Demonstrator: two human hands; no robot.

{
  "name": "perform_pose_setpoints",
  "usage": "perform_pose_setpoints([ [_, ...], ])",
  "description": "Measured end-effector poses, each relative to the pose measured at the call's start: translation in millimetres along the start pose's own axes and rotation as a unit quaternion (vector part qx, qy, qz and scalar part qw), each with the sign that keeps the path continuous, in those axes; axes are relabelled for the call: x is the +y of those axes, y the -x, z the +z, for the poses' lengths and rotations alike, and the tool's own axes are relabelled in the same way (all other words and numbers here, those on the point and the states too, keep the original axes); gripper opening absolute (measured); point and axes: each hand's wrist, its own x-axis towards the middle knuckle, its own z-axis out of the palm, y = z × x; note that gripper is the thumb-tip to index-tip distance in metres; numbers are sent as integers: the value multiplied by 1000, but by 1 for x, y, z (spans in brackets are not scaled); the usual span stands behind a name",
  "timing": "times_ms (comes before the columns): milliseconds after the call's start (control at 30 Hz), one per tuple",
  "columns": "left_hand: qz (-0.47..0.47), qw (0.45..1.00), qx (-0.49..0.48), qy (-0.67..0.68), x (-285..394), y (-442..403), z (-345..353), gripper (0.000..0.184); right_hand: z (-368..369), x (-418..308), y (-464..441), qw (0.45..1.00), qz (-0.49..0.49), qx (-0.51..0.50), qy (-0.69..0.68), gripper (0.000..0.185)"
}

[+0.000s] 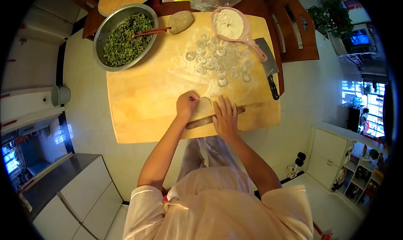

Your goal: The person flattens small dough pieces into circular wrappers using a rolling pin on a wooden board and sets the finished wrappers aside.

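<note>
My left hand (187, 105) pinches the left edge of a thin, round dough wrapper (204, 107) lying on the floured wooden board (138, 101). Across the rolling pin (200, 122) lies my right hand (226, 117), its fingers stretched forward and its palm on the pin. The pin slants just in front of the wrapper, close to the board's near edge. Several small floured dough pieces (221, 51) are scattered beyond my hands, toward the back right.
A metal bowl of chopped green filling (126, 42) with red chopsticks (153, 31) sits back left. Beside it rests a dough lump (181, 21). A pink scoop of flour (228, 23) and a cleaver (268, 63) lie at the right. A wooden chair (296, 30) stands beyond.
</note>
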Motion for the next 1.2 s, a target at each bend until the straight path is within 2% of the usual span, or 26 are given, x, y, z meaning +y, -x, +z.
perform_pose_setpoints([
  [67,-2,993,-21,114,-29,0,6,11,0,3,-4,1000,-2,4,8,58],
  [167,103,987,-22,-125,30,13,-2,11,14,7,-60,999,6,44,12,58],
  [233,127,966,-10,-227,30,-2,10,8,14,7,-100,998,21,66,-2,58],
  [300,140,946,7,-293,23,-7,13,7,14,3,-82,998,24,48,-14,57],
  [400,111,977,23,-180,20,2,2,12,1,0,-24,999,26,-9,-17,55],
  [433,37,994,6,-98,20,7,-4,11,-2,-1,-8,999,25,-21,-16,55],
  [500,-19,999,-43,16,-13,5,1,10,-3,0,-8,1000,15,-20,-9,53],
  [533,-49,994,-65,72,-6,7,-2,10,0,2,-23,1000,8,-1,-1,53],
  [567,32,997,-73,-8,0,12,-2,10,5,4,-45,1000,3,15,6,53],
  [667,145,957,10,-252,32,6,9,11,17,10,-105,998,2,62,1,53],
  [700,145,954,10,-262,30,-1,14,11,19,10,-113,997,3,77,-4,53],
  [800,161,962,34,-220,24,-6,12,11,11,5,-81,998,16,55,-38,55],
  [833,137,975,26,-175,21,-3,7,7,5,3,-63,999,15,35,-31,55],
  [867,47,998,0,-36,15,-1,2,5,-1,2,-38,1000,14,14,-23,55],
  [900,-47,993,-26,104,5,1,-2,3,-7,0,-16,1000,14,-9,-16,55],
  [933,-139,960,-53,239,-4,2,-7,3,-9,-2,-6,999,16,-30,-9,56],
  [967,-175,945,-94,259,-14,1,-10,7,-6,-2,-11,1000,16,-14,3,56],
  [1067,1,984,-99,146,-18,1,4,11,9,3,-56,1000,10,27,9,58],
  [1100,82,994,-57,-38,9,5,-1,10,11,4,-82,999,13,38,-11,59],
  [1200,100,952,-26,-288,33,-6,8,12,13,5,-99,997,12,71,-29,57],
])
